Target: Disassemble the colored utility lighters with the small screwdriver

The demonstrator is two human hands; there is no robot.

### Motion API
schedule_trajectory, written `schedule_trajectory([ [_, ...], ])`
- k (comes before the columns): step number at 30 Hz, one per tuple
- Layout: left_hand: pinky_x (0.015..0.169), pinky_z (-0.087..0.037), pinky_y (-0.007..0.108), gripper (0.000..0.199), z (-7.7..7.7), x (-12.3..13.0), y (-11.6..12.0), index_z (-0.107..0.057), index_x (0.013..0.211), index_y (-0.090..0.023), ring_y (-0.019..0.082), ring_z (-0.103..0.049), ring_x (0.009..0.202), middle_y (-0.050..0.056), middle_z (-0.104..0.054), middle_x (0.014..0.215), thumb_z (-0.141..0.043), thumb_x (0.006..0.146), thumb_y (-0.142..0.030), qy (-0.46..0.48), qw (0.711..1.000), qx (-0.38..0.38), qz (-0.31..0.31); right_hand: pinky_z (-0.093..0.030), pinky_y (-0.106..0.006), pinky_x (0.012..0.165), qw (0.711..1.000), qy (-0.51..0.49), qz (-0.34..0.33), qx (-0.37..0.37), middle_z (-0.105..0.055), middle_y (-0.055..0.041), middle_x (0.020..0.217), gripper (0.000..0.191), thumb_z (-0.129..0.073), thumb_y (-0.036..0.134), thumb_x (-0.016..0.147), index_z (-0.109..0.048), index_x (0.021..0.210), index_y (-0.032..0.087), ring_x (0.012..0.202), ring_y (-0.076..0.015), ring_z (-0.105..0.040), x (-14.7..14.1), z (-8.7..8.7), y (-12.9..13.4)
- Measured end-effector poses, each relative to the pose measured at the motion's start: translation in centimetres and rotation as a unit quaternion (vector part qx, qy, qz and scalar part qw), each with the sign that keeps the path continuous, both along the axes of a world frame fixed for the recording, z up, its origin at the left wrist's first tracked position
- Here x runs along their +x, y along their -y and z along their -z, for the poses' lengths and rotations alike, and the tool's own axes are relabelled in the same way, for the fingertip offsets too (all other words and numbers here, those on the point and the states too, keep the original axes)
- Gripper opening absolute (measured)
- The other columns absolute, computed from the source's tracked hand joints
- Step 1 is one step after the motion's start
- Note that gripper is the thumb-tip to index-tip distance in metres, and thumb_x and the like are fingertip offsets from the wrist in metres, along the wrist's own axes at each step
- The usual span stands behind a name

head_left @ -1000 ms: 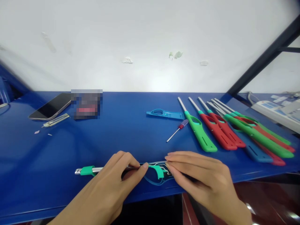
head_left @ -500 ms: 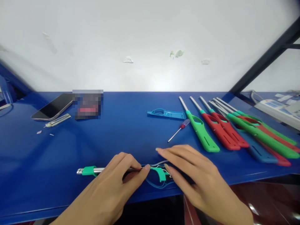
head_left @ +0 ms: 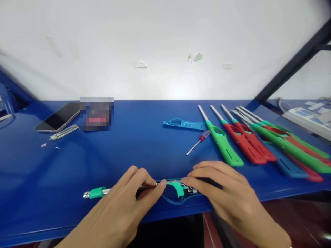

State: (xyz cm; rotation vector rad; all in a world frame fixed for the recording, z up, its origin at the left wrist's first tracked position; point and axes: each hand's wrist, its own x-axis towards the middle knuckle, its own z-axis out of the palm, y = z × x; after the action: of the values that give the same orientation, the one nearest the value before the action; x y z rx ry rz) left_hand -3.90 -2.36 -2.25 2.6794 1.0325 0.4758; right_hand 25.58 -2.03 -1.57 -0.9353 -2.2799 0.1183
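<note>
An opened gas lighter [head_left: 172, 199] lies along the front of the table, its blue half shell showing wires and a green trigger [head_left: 178, 188]. Its metal tube points left, with a green collar [head_left: 97, 193] near the tip. My left hand [head_left: 126, 199] is closed over the tube, thumb and forefinger pinching it where it meets the shell. At the handle end, my right hand [head_left: 224, 193] has its fingertips pressed together on the inner parts by the shell's upper edge, partly hiding the handle. The other blue half shell [head_left: 190, 124] lies farther back.
A screwdriver [head_left: 198, 142] lies beside a green lighter [head_left: 224, 144]. Several red, green and blue lighters overlap at the right. At the left are a phone [head_left: 59, 117], a clear narrow part [head_left: 64, 132] and small scraps. A white device [head_left: 310, 120] stands far right.
My right hand has shifted slightly right and its fingers have drawn together at the shell's upper edge. The pale tube that bulged up there now lies lower. My left hand keeps its grip.
</note>
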Motion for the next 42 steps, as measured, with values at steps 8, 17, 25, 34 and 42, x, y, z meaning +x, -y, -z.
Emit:
schedule_trajectory([
  [8, 0.082, -0.059, 0.030, 0.098, 0.4, -0.4, 0.2, -0.046, 0.160, -0.032, 0.021, -0.055, 0.106, 0.006, -0.057, 0.120, -0.034, 0.075, 0.015, -0.010, 1.000, -0.010, -0.008, -0.050, -0.035, 0.089, 0.997, 0.065, 0.036, 0.027, -0.075, -0.0040, 0.109, 0.033, -0.041, 0.013, 0.115, -0.073, 0.119, 0.022, 0.103, -0.0194, -0.066, 1.2, -0.3, 0.2],
  [17, 0.090, -0.057, 0.033, 0.092, 0.2, 0.0, 0.0, -0.042, 0.163, -0.029, 0.022, -0.054, 0.109, 0.008, -0.055, 0.120, -0.031, 0.083, 0.016, -0.014, 1.000, 0.000, 0.003, -0.048, -0.038, 0.102, 0.999, -0.005, 0.022, -0.023, -0.076, -0.0018, 0.118, 0.021, -0.064, 0.021, 0.107, -0.072, 0.126, 0.023, 0.111, -0.0213, -0.066, -1.5, -0.8, 0.5],
  [25, 0.088, -0.056, 0.034, 0.089, 0.0, 0.2, 0.0, -0.045, 0.160, -0.023, 0.023, -0.050, 0.104, 0.008, -0.054, 0.115, -0.034, 0.080, 0.015, -0.035, 0.998, 0.044, 0.009, -0.045, -0.034, 0.100, 1.000, -0.014, 0.009, 0.023, -0.078, -0.0021, 0.108, 0.014, -0.065, 0.015, 0.106, -0.077, 0.112, 0.017, 0.100, -0.0184, -0.069, -2.0, -0.3, -0.1],
  [34, 0.085, -0.054, 0.033, 0.086, -0.3, 0.4, -0.1, -0.051, 0.154, -0.023, 0.023, -0.047, 0.101, 0.008, -0.054, 0.112, -0.037, 0.078, 0.014, -0.042, 0.996, 0.080, 0.002, -0.050, -0.036, 0.092, 1.000, -0.018, 0.008, 0.010, -0.079, -0.0029, 0.105, 0.012, -0.067, 0.016, 0.105, -0.078, 0.111, 0.018, 0.095, -0.0191, -0.068, -1.9, -0.2, 0.0],
  [42, 0.085, -0.053, 0.033, 0.085, -0.4, 0.5, -0.1, -0.052, 0.152, -0.023, 0.022, -0.049, 0.099, 0.007, -0.056, 0.113, -0.038, 0.078, 0.015, -0.024, 0.998, 0.063, 0.005, -0.056, -0.039, 0.095, 0.998, -0.035, 0.025, -0.055, -0.073, -0.0073, 0.115, 0.014, -0.067, 0.020, 0.105, -0.079, 0.112, 0.022, 0.106, -0.0223, -0.067, -1.6, -0.2, 0.0],
])
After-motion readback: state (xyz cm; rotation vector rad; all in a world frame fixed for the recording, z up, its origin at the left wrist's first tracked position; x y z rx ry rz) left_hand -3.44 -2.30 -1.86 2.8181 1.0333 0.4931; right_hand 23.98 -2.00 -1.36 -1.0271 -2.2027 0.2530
